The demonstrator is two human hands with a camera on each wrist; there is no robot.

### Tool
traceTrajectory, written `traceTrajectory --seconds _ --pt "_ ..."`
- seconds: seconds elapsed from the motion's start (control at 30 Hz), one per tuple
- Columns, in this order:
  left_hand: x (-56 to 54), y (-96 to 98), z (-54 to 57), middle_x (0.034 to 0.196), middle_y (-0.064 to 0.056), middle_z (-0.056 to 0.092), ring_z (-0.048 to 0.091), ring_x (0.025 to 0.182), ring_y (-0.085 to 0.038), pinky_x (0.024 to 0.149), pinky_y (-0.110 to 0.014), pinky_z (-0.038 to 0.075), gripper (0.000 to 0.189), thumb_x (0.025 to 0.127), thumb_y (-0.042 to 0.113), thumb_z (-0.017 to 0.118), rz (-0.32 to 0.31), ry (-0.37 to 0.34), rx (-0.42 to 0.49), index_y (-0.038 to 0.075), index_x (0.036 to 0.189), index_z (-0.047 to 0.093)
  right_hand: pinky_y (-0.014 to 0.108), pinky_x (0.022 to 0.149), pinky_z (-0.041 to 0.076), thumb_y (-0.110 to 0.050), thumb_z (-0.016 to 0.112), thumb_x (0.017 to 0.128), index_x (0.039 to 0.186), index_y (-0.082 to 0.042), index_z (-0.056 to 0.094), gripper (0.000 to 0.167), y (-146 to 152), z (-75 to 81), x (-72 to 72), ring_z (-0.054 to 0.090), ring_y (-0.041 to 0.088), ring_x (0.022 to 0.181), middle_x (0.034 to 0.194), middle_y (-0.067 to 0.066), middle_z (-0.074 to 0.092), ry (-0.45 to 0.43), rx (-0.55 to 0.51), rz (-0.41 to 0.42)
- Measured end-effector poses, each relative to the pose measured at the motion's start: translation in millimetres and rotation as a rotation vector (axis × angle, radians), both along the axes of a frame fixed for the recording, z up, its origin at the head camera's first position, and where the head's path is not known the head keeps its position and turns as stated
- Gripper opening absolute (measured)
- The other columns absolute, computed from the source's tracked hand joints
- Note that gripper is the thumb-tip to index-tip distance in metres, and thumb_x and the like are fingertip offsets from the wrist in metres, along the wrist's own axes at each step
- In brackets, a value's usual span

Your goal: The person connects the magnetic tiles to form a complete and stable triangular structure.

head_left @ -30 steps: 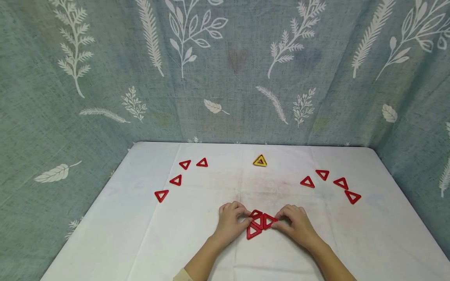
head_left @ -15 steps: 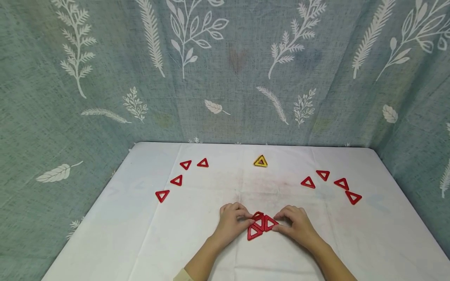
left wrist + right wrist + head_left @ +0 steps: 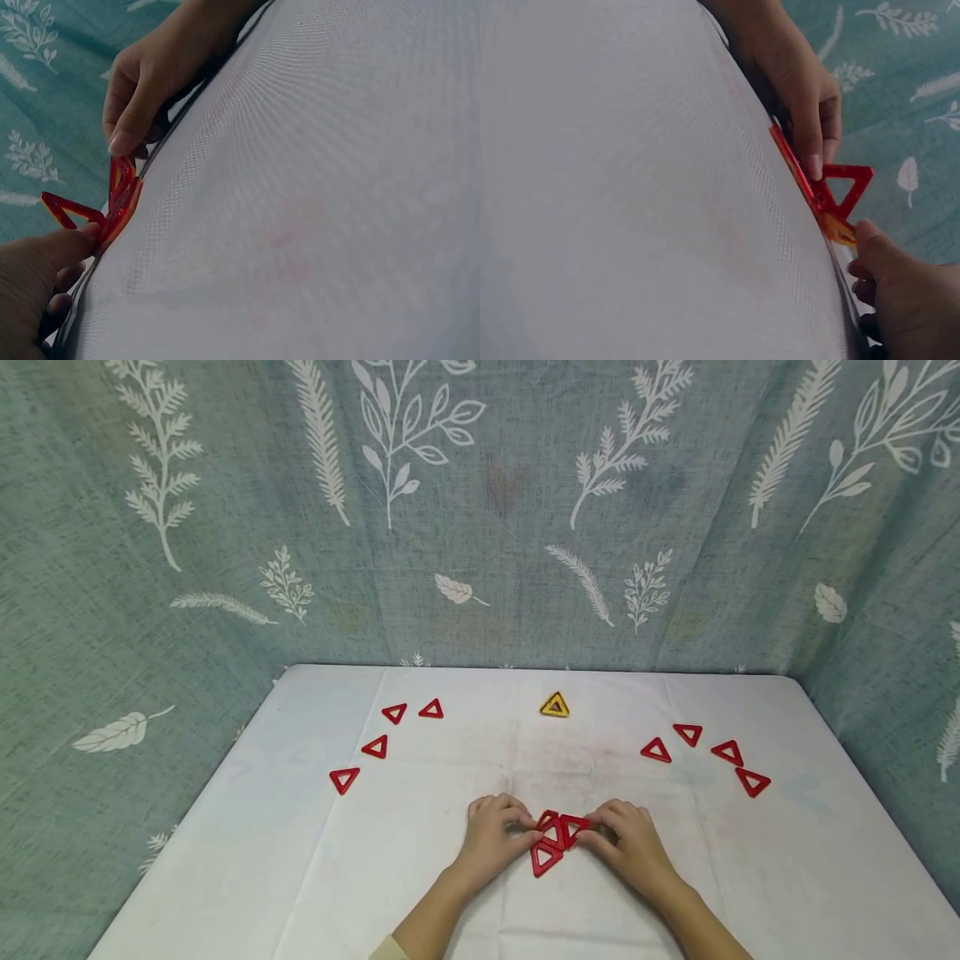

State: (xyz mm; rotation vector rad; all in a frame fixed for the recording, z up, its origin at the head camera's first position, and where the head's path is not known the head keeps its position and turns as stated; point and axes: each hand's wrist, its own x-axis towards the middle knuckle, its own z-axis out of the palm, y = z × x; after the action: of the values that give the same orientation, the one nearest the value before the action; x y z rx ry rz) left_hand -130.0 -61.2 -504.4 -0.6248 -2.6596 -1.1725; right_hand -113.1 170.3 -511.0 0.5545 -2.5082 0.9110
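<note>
Several red open-centred triangle tiles meet edge to edge between the two hands in the head view. My left hand pinches the middle tile near its left corner, thumb and fingers at the edge. A back tile leans up behind it, and a front tile points towards me. My right hand pinches the outer corner of the right tile, which is tilted. In the right wrist view one triangle tile stands raised off the table. Fingers partly hide the joints.
Loose red triangle tiles lie in two groups, one at the left with its nearest tile, one at the right with its nearest tile. A yellow triangle lies at the back. A white cloth covers the table; a patterned curtain hangs behind.
The right tile has turned and tilted upward in my right hand's pinch. The front tile has shifted slightly towards me and right. My left hand has barely moved.
</note>
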Motion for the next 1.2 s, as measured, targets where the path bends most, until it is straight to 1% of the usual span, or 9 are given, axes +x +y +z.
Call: traceTrajectory --seconds 0.13,0.27,0.37,0.53,0.63,0.8,0.93,1.07,1.2 --pt "1.2 0.0 0.7 0.088 0.013 0.058 0.051 0.087 -0.008 0.095 -0.042 0.028 0.011 0.075 0.026 0.079 -0.002 -0.003 -0.009 0.019 0.076 0.071 0.027 0.066 0.034 -0.021 0.082 0.068 0.083 -0.017 0.071 0.019 -5 -2.2 1.5 0.044 -0.002 0.070 0.080 -0.016 0.057 0.035 -0.036 -0.010" --pt "1.5 0.9 0.4 0.088 0.013 0.058 0.051 0.087 -0.008 0.095 -0.043 0.028 0.011 0.075 0.026 0.079 0.001 0.004 -0.019 0.018 0.077 0.072 0.024 0.065 0.032 -0.018 0.083 0.067 0.087 -0.014 0.072 0.023 -10 -3.5 1.9 0.043 -0.002 0.068 0.078 -0.014 0.059 0.063 -0.068 0.021" --pt "1.4 1.4 -1.3 0.088 0.012 0.058 0.051 0.087 -0.008 0.093 -0.040 0.031 0.011 0.074 0.025 0.080 -0.006 0.043 -0.021 0.018 0.076 0.072 0.023 0.063 0.031 -0.021 0.083 0.067 0.092 -0.013 0.073 0.028 -13 -3.5 2.8 0.042 -0.002 0.067 0.078 -0.014 0.060 0.072 -0.066 0.036" --pt "0.3 0.7 -5.3 0.088 0.012 0.058 0.050 0.087 -0.007 0.085 -0.035 0.037 0.012 0.073 0.023 0.081 -0.040 0.141 -0.017 0.019 0.081 0.074 0.022 0.063 0.029 -0.023 0.083 0.066 0.096 -0.014 0.073 0.033 -16 -2.5 3.6 0.041 -0.002 0.067 0.078 -0.014 0.060 0.069 -0.069 0.040" --pt "-0.3 -0.3 -6.9 0.090 0.012 0.058 0.049 0.086 -0.007 0.082 -0.033 0.038 0.013 0.073 0.022 0.081 -0.060 0.171 -0.007 0.020 0.084 0.075 0.022 0.064 0.029 -0.023 0.083 0.066 0.098 -0.014 0.074 0.034 -17 -2.7 3.1 0.042 -0.001 0.067 0.079 -0.012 0.062 0.071 -0.068 0.052" --pt "-1.1 -1.0 -7.5 0.091 0.012 0.059 0.048 0.086 -0.006 0.079 -0.032 0.037 0.014 0.073 0.023 0.080 -0.073 0.181 -0.001 0.021 0.085 0.075 0.023 0.065 0.030 -0.022 0.081 0.068 0.101 -0.013 0.074 0.035 -18 -1.9 2.1 0.042 -0.002 0.067 0.079 -0.010 0.061 0.058 -0.057 0.075" --pt "-1.5 0.3 -6.5 0.090 0.012 0.059 0.048 0.085 -0.006 0.078 -0.031 0.037 0.012 0.076 0.023 0.079 -0.061 0.181 -0.007 0.021 0.087 0.075 0.023 0.064 0.031 -0.016 0.078 0.073 0.106 -0.011 0.072 0.034 -17 -0.1 1.3 0.041 -0.004 0.066 0.079 -0.012 0.060 0.032 -0.069 0.083" --pt "-1.1 1.1 -5.1 0.089 0.012 0.058 0.048 0.084 -0.006 0.078 -0.030 0.037 0.010 0.078 0.024 0.076 -0.040 0.168 -0.021 0.021 0.088 0.076 0.025 0.065 0.033 -0.010 0.075 0.077 0.111 -0.009 0.071 0.034 -17 -0.1 0.6 0.046 -0.003 0.069 0.084 -0.010 0.063 0.025 -0.078 0.103" --pt "-0.4 2.4 -4.2 0.089 0.012 0.059 0.048 0.084 -0.007 0.079 -0.031 0.038 0.010 0.078 0.025 0.075 -0.038 0.157 -0.024 0.020 0.087 0.076 0.027 0.067 0.035 -0.009 0.074 0.077 0.110 -0.010 0.072 0.033 -16 -0.8 1.4 0.049 -0.001 0.072 0.085 -0.010 0.063 0.021 -0.073 0.107"
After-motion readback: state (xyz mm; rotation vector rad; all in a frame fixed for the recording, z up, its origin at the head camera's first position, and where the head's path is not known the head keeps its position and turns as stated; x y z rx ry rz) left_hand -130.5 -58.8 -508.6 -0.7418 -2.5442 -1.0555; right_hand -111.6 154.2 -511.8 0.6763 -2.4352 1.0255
